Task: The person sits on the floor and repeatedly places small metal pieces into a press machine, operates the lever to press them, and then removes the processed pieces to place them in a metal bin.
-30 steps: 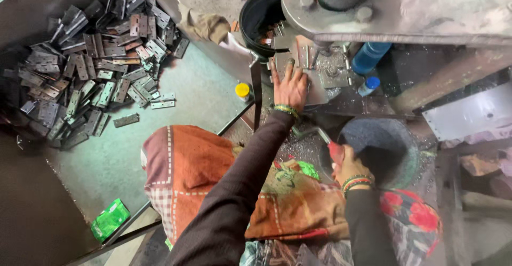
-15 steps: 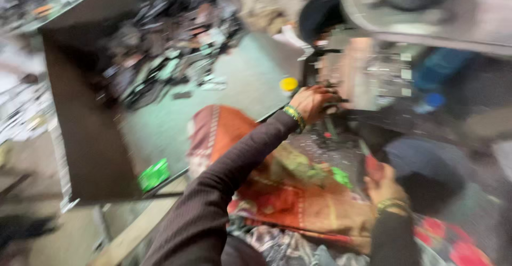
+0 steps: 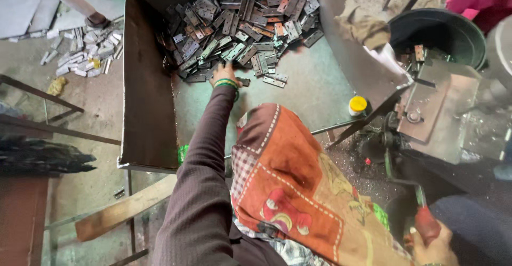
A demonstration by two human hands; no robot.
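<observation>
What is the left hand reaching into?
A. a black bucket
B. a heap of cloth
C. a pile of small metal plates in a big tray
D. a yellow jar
C: the left hand rests at the edge of the pile of metal plates inside the big tray, well away from the black bucket.

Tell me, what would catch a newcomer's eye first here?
Probably the heap of metal hinges filling the far end of the big steel tray, with the left hand reaching into its near edge. Next, the bright orange patterned cloth over the person's lap, and at lower right the right hand gripping a red lever handle beside the press.
</observation>
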